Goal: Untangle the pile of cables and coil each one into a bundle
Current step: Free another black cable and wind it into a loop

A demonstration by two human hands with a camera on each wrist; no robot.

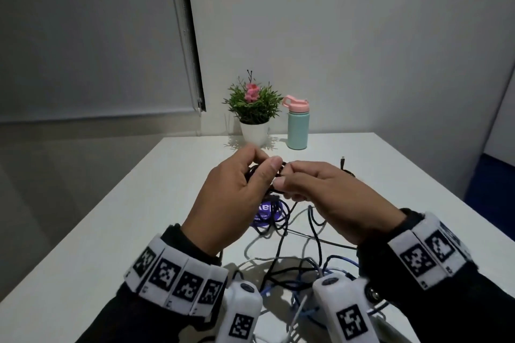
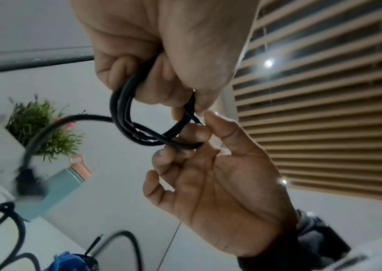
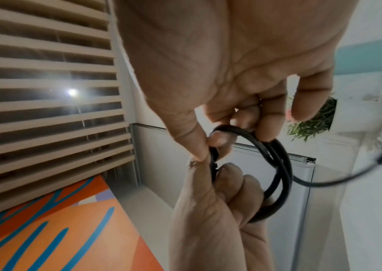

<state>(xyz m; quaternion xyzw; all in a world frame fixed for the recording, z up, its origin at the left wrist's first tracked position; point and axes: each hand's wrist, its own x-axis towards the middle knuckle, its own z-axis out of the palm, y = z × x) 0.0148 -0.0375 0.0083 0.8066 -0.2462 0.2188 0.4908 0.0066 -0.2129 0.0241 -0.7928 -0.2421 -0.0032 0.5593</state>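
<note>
Between both hands point(image 1: 281, 192), black cable coil point(image 2: 136, 126)

Both my grips meet on the coil point(image 1: 274, 175) above the table point(image 1: 111, 231); cable pile point(image 1: 292, 253) below them, plant point(image 1: 252, 108) and bottle point(image 1: 297, 127) beyond.

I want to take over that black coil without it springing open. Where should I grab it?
Probably pinch across the bunched strands of the black coil on its free arc, opposite the left hand and right hand, coming from the far side: there the loops lie stacked together.
</note>
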